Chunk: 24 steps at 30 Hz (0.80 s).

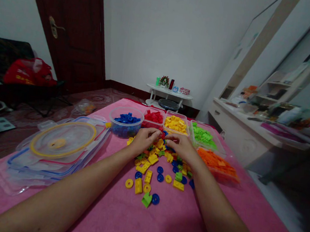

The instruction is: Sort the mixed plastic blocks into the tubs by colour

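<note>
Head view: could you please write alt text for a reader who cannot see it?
A person's left hand and right hand are at a loose pile of colourful toy pieces on a pink-covered table. Five clear containers of blue, red, yellow, green and orange pieces stand behind and right; stacked lids lie left.

- Loose plastic blocks (153, 159), yellow, green, red and blue, heaped in a mixed pile on the pink surface (168, 220).
- Yellow rings (129, 183) and blue wheels (160, 177), scattered around the near side.
- Green block (146, 200), nearest, right beside another blue wheel.
</note>
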Motion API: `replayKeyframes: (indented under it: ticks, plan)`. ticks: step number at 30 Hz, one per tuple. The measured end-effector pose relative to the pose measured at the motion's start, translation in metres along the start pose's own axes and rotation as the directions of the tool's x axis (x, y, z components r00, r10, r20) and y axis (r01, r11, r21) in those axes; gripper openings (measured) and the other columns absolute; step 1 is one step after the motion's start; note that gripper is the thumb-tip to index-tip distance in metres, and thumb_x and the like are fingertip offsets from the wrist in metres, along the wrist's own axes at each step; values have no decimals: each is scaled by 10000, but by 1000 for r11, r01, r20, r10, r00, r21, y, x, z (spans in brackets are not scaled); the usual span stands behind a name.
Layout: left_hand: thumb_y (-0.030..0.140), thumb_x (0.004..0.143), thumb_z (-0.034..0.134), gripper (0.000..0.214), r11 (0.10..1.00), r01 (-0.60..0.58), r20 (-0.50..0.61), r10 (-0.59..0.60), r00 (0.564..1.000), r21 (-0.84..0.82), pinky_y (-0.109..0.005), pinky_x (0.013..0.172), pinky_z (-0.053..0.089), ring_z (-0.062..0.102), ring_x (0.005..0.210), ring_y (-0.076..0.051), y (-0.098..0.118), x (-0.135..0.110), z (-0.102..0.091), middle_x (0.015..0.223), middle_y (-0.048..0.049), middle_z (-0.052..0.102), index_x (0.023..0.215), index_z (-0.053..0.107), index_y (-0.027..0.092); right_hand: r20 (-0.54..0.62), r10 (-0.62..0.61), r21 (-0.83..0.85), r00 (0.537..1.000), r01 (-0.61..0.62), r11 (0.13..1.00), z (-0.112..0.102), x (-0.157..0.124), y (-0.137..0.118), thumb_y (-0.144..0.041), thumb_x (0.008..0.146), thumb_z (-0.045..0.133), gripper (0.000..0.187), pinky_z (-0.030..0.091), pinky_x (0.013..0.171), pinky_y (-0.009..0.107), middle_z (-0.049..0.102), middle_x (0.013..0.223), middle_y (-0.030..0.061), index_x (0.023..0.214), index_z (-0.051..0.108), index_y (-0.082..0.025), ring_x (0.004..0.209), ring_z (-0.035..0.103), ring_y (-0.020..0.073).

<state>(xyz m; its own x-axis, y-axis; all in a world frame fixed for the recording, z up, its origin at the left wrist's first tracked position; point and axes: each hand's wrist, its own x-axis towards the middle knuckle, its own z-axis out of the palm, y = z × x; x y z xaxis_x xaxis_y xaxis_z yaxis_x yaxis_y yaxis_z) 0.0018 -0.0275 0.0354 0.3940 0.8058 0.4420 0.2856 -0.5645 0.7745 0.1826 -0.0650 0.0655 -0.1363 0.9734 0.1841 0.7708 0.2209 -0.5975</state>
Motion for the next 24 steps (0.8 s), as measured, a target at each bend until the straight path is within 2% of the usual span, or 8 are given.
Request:
replayKeyframes:
  ticks: [2, 5, 10, 15, 17, 19, 21, 24]
  plan:
    - [408, 887, 377, 400, 995, 42, -81, -50, 995, -90, -222, 672, 467, 624, 793, -160, -5, 2, -3, 877, -49, 691, 914, 668, 134, -2, 3, 36, 1000, -3, 999, -3, 0, -5, -201, 779, 531, 240, 470, 740, 287, 704, 882, 40, 951, 694, -162, 780, 627, 158]
    - [400, 862, 418, 372, 989, 89, -144, -106, 984, -114, -213, 666, 467, 622, 782, -154, -16, 3, -8, 844, -54, 691, 858, 671, 127, 36, -32, -85, 999, 35, 996, 5, -5, -14, -209, 708, 630, 217, 455, 713, 275, 699, 895, 34, 910, 703, -187, 772, 615, 161]
    - [382, 856, 419, 368, 995, 91, -156, -96, 983, -39, -215, 655, 453, 609, 729, -147, -26, 1, -10, 803, -52, 690, 819, 675, 120, 124, -135, -310, 983, 168, 936, 30, -19, -32, -355, 616, 749, 434, 408, 699, 267, 659, 996, 60, 1010, 645, -204, 865, 590, 193]
    - [358, 843, 456, 331, 985, 24, -61, -13, 998, 168, -211, 628, 415, 575, 700, -139, -27, -1, -6, 774, -42, 680, 800, 693, 131, 247, -34, -370, 968, 127, 920, 23, -21, -40, -315, 678, 691, 118, 301, 517, 233, 653, 715, 2, 722, 651, -213, 629, 570, 141]
    - [349, 838, 469, 311, 977, 15, -58, -2, 998, 211, -211, 641, 413, 575, 715, -138, -28, -1, -5, 809, -46, 685, 820, 700, 141, 219, -5, -377, 976, 89, 922, 15, -18, -36, -298, 724, 639, 117, 300, 510, 236, 636, 649, 3, 653, 645, -205, 606, 569, 142]
    - [346, 840, 468, 308, 973, 24, -62, -10, 998, 229, -211, 648, 414, 577, 718, -137, -29, -1, -4, 815, -48, 685, 825, 702, 146, 95, -5, -378, 995, 40, 925, 11, -13, -30, -245, 759, 582, 109, 346, 553, 242, 654, 698, 18, 704, 666, -202, 659, 587, 153]
    - [345, 841, 467, 308, 972, 34, -65, -20, 998, 234, -213, 655, 416, 577, 717, -137, -29, -1, -4, 808, -48, 684, 820, 702, 148, -15, -60, -372, 998, 50, 927, 13, -10, -23, -171, 752, 561, 192, 402, 657, 255, 676, 889, 41, 895, 684, -210, 802, 601, 170]
    - [342, 842, 466, 307, 973, 33, -71, -18, 997, 229, -218, 672, 422, 579, 725, -140, -29, -1, -4, 811, -50, 684, 825, 706, 152, 7, -172, -384, 985, 162, 909, 21, -9, -16, -153, 720, 607, 429, 409, 817, 281, 615, 1138, 60, 1142, 615, -230, 1021, 556, 195]
